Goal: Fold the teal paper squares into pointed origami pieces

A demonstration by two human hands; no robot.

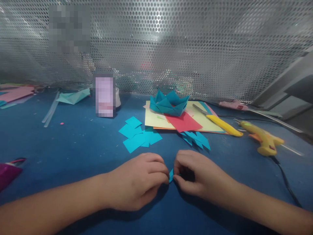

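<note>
Paper scrap point(171, 176), bright blue and mostly hidden, sits between the two hands I watch over this feed, at the near part of the dark blue tabletop point(73, 150): the left hand point(140, 184) has its fingers curled narrow on one edge, and the right hand point(194, 168) pinches the other between thumb and forefinger. With so little of it showing, I judge a stray crease the likeliest fault, caused by fingers covering the edges, and a tear possible if the two grips pull apart. A careless forward reach could scatter the blue squares point(133, 138) beyond the left hand or the folded blue pieces point(197, 140) beyond the right. Farther right, the yellow glue gun point(266, 138) worries me more (I cannot tell whether it is hot), since its black cord point(283, 173) runs toward the right forearm point(264, 199) and a snag might drag it. The yellow-handled knife point(222, 125) rests partly on the pale yellow sheets point(153, 120), blade toward the blue paper crown point(168, 103), so a knock could nick it. Tiny bits speckle the tabletop, and a perforated metal screen point(156, 49) closes off the back, showing only vague shapes through its holes.
</note>
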